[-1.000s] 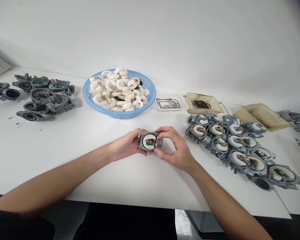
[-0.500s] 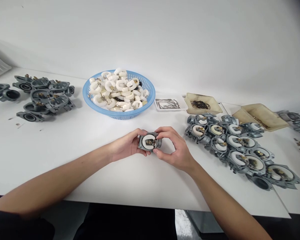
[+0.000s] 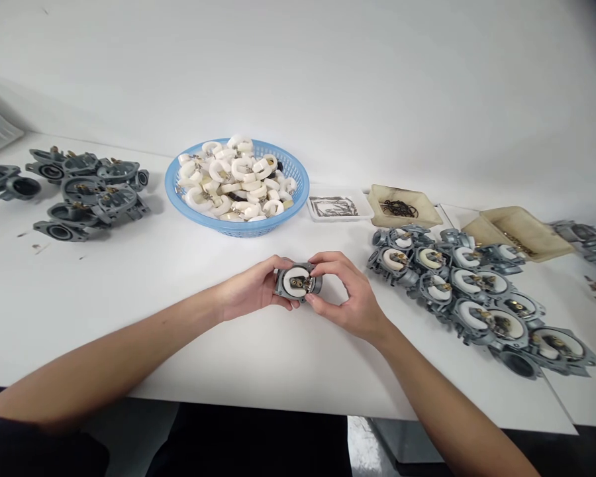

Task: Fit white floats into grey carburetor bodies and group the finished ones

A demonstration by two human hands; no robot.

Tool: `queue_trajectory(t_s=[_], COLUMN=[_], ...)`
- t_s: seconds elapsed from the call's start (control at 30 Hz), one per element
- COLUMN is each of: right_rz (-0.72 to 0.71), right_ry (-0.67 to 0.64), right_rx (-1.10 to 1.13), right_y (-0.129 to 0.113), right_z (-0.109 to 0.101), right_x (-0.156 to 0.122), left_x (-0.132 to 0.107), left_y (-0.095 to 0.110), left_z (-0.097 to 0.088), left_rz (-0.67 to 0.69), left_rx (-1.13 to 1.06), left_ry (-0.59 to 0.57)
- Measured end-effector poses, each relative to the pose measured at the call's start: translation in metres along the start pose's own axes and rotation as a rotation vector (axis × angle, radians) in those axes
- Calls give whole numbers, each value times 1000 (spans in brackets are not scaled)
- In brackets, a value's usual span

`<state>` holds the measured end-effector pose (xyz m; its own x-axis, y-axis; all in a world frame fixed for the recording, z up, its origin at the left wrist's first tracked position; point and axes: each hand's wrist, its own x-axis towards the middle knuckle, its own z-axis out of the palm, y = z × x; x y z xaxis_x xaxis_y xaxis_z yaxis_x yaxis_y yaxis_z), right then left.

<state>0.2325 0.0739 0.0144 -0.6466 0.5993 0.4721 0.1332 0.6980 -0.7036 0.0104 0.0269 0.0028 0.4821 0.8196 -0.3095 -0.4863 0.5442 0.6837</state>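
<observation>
A grey metal carburetor body point(image 3: 298, 283) with a white float seated in it is held over the white table point(image 3: 179, 291), at the middle. My left hand point(image 3: 251, 289) grips its left side, fingers curled round it. My right hand point(image 3: 347, 295) holds the right side, thumb beneath and forefinger pressed on the top edge near the brass hinge. A blue basket point(image 3: 237, 187) full of white horseshoe floats stands just behind my hands.
Bare grey carburetor bodies point(image 3: 79, 192) lie piled at the far left. Rows of bodies fitted with floats point(image 3: 477, 291) spread to the right. A white tray of pins point(image 3: 338, 205) and tan trays point(image 3: 404, 207) of small parts sit behind them.
</observation>
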Motion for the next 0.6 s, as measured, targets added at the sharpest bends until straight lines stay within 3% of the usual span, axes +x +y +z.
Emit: queue_trajectory(t_s=[0.6], right_rz=[-13], right_ry=[-8], right_rx=[-13], right_y=[0], right_z=[0], right_x=[-1], left_x=[0], left_y=[1], left_z=[2], left_rz=[0], left_rx=[0], left_ry=[3])
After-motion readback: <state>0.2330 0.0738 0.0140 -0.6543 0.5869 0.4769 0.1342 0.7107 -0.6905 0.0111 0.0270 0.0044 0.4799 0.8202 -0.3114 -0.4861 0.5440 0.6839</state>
